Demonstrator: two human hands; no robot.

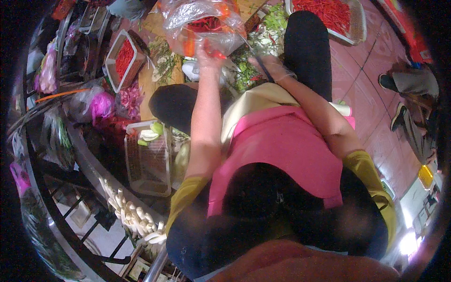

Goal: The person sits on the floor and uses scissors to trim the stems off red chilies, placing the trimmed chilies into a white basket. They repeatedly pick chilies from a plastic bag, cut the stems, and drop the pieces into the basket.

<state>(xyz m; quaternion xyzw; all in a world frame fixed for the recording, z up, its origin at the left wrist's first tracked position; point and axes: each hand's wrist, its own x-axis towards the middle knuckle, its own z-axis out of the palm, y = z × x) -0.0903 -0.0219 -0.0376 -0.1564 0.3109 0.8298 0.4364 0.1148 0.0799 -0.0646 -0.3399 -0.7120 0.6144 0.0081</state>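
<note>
My left hand is raised before a clear plastic bag and holds a few red chilli peppers. More red chillies show through the bag's mouth. In my right hand is a long thin tool with a dark handle, maybe a knife. Its narrow end points up and left toward the bag's side. Beneath both hands lie green stalks and leaves with loose chillies among them. Blur hides the fingertips of my left hand.
White plastic baskets of red chillies stand at the top right and left. By my left knee is another basket with pale green vegetable pieces. White stalks lie on a metal rack. Another person's feet are at right.
</note>
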